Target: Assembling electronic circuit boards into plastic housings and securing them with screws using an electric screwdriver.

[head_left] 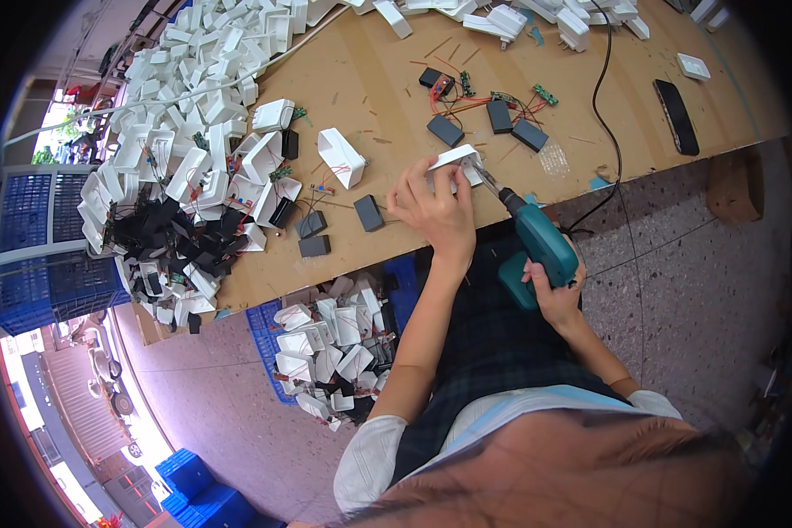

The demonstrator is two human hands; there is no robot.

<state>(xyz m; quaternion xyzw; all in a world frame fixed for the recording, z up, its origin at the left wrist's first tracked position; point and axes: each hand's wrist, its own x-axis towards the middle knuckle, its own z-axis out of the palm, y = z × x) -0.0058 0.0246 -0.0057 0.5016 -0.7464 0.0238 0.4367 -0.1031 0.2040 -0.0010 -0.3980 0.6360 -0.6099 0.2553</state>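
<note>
My left hand [437, 211] grips a white plastic casing [457, 157] at the table's near edge, its fingers bent around it. My right hand [556, 295] is wrapped round the handle of a green electric drill [541, 236]. The drill points up and to the left, and its metal tip meets the casing beside my left fingers. The exact contact point is too small to make out. Left of my left hand lie a black block [369, 213] and an open white casing [341, 158]. Beyond the casing lie more black blocks [499, 117] with red wires and a small green circuit board [546, 94].
White casings [211, 70] are heaped at the far left, with black parts [163, 238] below them. Under the table a blue crate [264, 339] holds more casings. A black cable [600, 79] crosses the table near a phone [675, 116]. Blue crates [26, 211] stand left.
</note>
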